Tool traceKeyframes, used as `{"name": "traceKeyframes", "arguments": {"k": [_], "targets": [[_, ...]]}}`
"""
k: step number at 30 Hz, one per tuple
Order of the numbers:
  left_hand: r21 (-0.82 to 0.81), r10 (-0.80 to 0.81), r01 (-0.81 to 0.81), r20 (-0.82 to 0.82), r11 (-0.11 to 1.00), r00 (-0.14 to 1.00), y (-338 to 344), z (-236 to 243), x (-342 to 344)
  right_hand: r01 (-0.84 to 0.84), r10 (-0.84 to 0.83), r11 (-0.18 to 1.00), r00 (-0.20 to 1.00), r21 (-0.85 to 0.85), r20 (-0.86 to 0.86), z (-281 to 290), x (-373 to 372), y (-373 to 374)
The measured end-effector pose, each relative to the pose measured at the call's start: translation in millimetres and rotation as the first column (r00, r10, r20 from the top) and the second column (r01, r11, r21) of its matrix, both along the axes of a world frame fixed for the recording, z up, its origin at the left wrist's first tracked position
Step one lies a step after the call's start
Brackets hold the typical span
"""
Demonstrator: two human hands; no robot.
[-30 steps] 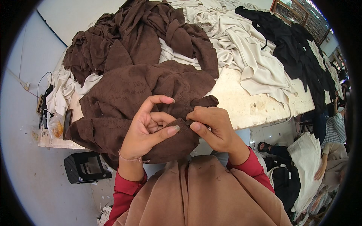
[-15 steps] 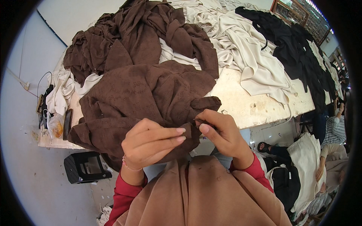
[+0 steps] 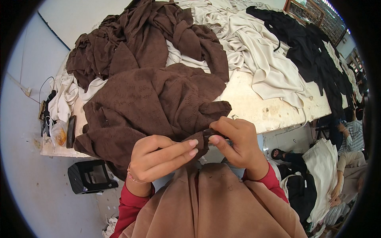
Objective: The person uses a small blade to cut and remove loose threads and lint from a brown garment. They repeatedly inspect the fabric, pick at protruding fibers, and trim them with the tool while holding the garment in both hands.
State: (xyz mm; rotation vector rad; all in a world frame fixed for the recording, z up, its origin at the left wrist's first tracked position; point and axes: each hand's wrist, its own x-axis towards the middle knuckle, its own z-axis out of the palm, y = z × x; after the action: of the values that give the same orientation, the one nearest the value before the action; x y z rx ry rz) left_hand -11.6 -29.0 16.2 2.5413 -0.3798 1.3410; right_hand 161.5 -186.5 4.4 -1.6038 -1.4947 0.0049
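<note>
Some brown cloth (image 3: 135,95) hidden behind left hand (image 3: 155,159); right hand (image 3: 239,143) pinches it.

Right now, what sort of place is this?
Probably a garment workshop: brown cloth, cream fabric and black fabric lie heaped on a table, and at right another person is beside white cloth.

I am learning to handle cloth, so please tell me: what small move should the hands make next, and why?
Perhaps the left hand should smooth the brown cloth between the hands: that part looks bunched, the right hand pinches it between thumb and forefinger, and the left fingertips lie right beside it.
</note>
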Motion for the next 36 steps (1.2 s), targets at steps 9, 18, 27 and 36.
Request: {"name": "traceKeyframes", "arguments": {"k": [9,18,27,36], "targets": [[0.009,0.003,-0.003,-0.015,1.000,1.000,-1.1,1.0,1.2,0.035,-0.034,0.999,0.994,-0.001,0.105,2.4,-3.1,0.4],[-0.360,0.163,-0.177,-0.068,0.916,0.984,6.4,1.2,1.7,-0.003,0.005,1.000,0.994,0.018,-0.109,-5.4,19.5,4.7],[-0.497,0.323,-0.389,-0.218,0.776,0.921,43.9,-13.5,8.8,-0.245,0.189,0.953,0.941,-0.179,-0.281,-46.3,69.7,13.7],[-0.135,0.288,-0.323,-0.225,0.937,0.931,6.4,-1.7,31.4,-0.380,0.339,0.923,0.877,-0.061,-0.340,-29.0,64.5,17.5]]}}
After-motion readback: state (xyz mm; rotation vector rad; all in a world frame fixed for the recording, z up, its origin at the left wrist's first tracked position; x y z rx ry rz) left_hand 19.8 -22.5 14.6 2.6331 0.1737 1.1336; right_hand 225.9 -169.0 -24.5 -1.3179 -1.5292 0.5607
